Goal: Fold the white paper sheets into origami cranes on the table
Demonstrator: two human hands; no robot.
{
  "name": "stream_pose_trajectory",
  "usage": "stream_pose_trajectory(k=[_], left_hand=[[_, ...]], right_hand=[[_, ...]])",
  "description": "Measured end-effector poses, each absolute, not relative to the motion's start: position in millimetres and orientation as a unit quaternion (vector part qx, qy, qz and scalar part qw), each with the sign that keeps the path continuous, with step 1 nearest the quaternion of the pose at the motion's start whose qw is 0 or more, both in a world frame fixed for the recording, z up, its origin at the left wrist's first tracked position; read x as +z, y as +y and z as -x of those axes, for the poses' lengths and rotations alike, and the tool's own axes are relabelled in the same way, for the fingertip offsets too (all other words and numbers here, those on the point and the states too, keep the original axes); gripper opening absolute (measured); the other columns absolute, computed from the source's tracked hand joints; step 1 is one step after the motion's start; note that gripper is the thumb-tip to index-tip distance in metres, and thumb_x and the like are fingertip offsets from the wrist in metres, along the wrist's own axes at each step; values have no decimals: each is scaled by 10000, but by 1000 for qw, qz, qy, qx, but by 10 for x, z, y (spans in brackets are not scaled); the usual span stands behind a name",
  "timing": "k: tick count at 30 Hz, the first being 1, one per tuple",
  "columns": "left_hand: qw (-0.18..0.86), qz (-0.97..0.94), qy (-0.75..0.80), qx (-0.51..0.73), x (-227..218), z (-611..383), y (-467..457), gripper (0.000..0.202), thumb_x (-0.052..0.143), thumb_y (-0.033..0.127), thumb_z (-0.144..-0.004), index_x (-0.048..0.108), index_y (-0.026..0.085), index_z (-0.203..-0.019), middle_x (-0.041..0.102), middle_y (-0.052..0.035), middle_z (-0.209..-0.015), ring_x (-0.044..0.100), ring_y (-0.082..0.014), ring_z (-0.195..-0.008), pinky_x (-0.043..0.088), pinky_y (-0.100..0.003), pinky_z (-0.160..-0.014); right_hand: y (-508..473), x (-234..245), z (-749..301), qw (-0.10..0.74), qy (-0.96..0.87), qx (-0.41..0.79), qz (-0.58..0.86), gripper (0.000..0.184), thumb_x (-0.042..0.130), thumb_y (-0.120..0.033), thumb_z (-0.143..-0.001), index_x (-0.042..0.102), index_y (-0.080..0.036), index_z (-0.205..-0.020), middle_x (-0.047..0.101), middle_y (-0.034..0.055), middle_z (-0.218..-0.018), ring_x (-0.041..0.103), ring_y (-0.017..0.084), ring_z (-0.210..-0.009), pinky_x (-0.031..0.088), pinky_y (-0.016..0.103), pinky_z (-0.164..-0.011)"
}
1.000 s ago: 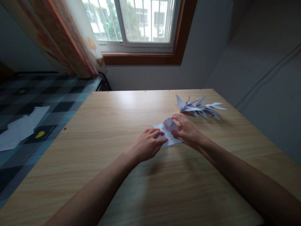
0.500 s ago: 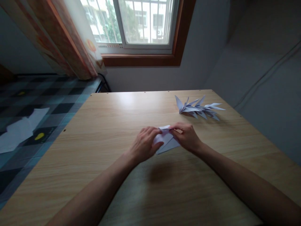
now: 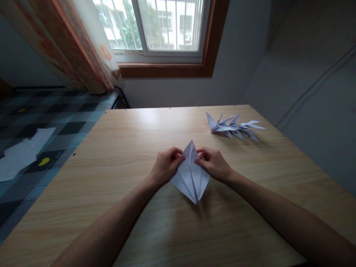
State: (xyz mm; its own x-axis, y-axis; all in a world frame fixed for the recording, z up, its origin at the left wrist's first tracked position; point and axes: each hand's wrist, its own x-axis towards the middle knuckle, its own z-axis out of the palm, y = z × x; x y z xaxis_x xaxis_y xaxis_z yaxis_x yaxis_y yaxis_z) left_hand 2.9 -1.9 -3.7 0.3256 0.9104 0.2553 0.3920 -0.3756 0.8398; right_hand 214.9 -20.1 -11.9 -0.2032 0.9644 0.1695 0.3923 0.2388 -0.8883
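Between my hands is a white folded paper (image 3: 190,178), diamond-shaped with creases along its length. One point aims at the window and the other towards me. My left hand (image 3: 167,163) pinches its upper left edge between thumb and fingers. On the opposite edge, my right hand (image 3: 213,161) grips it the same way. The paper's lower tip is close above the tabletop, with a shadow beneath; whether it touches I cannot tell. Beyond my right hand lies a row of several folded white paper cranes (image 3: 233,128), pressed close together.
The pale wooden table (image 3: 116,148) reaches to the wall below the window (image 3: 172,26). At the left, white paper sheets (image 3: 22,155) lie on a checked bedcover (image 3: 75,128). An orange patterned curtain (image 3: 75,48) hangs beside the window.
The flap that was bent over near my fingers now stands opened out into a long diamond, its tip pointing away. Both hands have shifted to grip the side edges.
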Motion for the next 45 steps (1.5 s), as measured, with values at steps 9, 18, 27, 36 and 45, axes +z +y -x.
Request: stream_pose_trajectory(k=[9, 18, 27, 36, 45], left_hand=[[325, -756, 427, 374, -78, -21, -23, 267, 571, 247, -872, 648, 148, -1108, 721, -15, -737, 611, -102, -582, 477, -209, -556], [183, -887, 295, 306, -30, -35, -56, 203, 558, 247, -913, 713, 179, -801, 758, -48, -891, 699, -177, -873, 524, -319, -848], [93, -929, 248, 260, -46, -5, -84, 187, 549, 199, -899, 734, 191, -870, 753, -65, -1058, 699, -195, -1035, 524, -343, -935], [72, -936, 245, 243, -57, -1, -82, 214, 529, 187, -906, 742, 198, -893, 753, -54, -1063, 704, -190, -1028, 529, -333, -945], [66, -939, 254, 224, -30, 5, -115, 163, 579, 287, -911, 712, 193, -901, 741, -70, -1084, 679, -215, -1076, 515, -353, -957]], right_hand=[[-191, -118, -2214, 385, -760, 203, 483, 142, 605, -151, -820, 723, -210, -873, 725, 45, -822, 652, 199, -782, 505, 340, -764], [-189, -205, -2389, 297, -872, 80, 381, 275, 491, -103, -902, 742, -216, -905, 758, 65, -973, 665, 223, -924, 513, 399, -881], [-371, -177, -2167, 164, -904, 82, 386, 590, 505, -372, -933, 457, -24, -1407, 409, 245, -1490, 349, 324, -1421, 315, 504, -1160], [-747, -178, -2224, 69, -914, 104, 387, 781, 433, -532, -945, 301, 15, -1487, 252, 270, -1545, 212, 347, -1466, 220, 518, -1196], [-1178, -19, -2404, 135, -891, 223, 372, 670, 595, -468, -878, 452, -142, -1445, 378, 193, -1527, 312, 338, -1437, 277, 512, -1179]])
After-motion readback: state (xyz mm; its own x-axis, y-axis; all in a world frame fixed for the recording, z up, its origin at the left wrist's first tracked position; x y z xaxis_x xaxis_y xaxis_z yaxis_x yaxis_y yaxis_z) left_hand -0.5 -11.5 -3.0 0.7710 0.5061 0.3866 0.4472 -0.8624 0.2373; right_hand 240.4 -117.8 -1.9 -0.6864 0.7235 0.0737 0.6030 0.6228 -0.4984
